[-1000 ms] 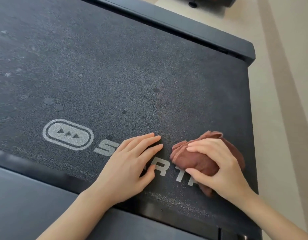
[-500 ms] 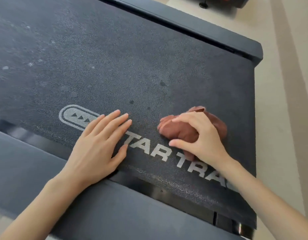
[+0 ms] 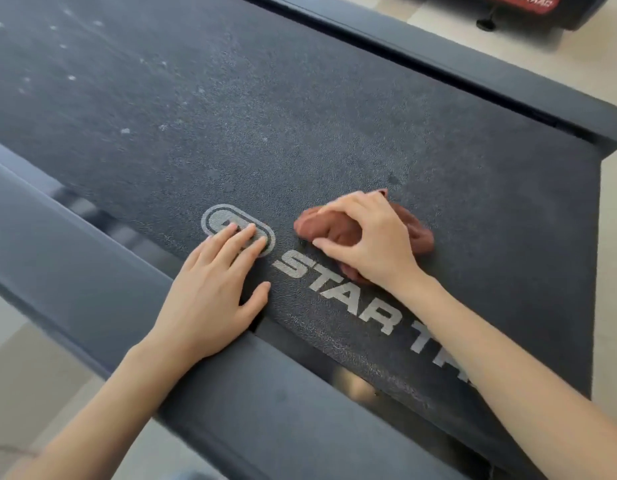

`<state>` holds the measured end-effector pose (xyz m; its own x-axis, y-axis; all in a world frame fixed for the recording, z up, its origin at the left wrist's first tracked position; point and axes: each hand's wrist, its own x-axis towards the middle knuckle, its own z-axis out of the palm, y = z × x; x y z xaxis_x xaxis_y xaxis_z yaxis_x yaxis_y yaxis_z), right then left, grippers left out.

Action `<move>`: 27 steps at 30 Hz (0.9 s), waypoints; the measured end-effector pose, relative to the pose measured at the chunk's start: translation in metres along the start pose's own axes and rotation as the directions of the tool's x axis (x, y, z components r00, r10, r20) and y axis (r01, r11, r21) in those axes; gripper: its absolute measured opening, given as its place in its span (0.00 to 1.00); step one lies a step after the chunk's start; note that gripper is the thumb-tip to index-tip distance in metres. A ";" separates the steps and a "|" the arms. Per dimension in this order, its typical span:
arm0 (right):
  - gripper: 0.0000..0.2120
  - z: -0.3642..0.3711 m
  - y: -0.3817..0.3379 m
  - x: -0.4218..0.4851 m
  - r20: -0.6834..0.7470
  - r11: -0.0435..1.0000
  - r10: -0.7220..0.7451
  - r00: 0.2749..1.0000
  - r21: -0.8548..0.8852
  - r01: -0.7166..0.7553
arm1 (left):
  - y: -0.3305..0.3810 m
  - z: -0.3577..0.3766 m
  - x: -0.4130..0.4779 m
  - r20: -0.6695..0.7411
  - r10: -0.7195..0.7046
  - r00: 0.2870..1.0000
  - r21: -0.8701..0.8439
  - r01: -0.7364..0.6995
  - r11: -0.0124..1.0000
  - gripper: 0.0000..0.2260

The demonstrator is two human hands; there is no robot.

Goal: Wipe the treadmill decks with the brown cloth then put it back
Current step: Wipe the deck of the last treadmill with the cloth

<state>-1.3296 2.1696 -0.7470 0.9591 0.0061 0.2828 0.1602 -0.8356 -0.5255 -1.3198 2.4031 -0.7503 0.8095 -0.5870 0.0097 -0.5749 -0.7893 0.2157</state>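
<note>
The right hand (image 3: 372,240) grips a crumpled brown cloth (image 3: 416,230) against the grainy black rubber treadmill belt (image 3: 230,133), just beyond the silver lettering (image 3: 334,287). The left hand (image 3: 213,292) lies flat, fingers straight, tips on the oval silver logo (image 3: 215,216). Half a second earlier it covered the S, and the cloth sat farther right.

Belt (image 3: 265,116) open beyond cloth (image 3: 417,233); left hand (image 3: 210,299), flat beside it, blocks leftward path
</note>
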 end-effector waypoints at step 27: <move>0.17 -0.013 0.102 0.140 -0.056 0.977 0.177 0.983 -0.108 -0.182 | 0.007 0.001 -0.001 -0.036 -0.032 0.999 -0.018 0.031 0.999 0.29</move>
<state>-1.1820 2.0781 -0.7502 0.9577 -0.1727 0.2301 -0.0431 -0.8769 -0.4788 -1.3248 2.3979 -0.7496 0.8312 -0.5548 0.0376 -0.5471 -0.8039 0.2334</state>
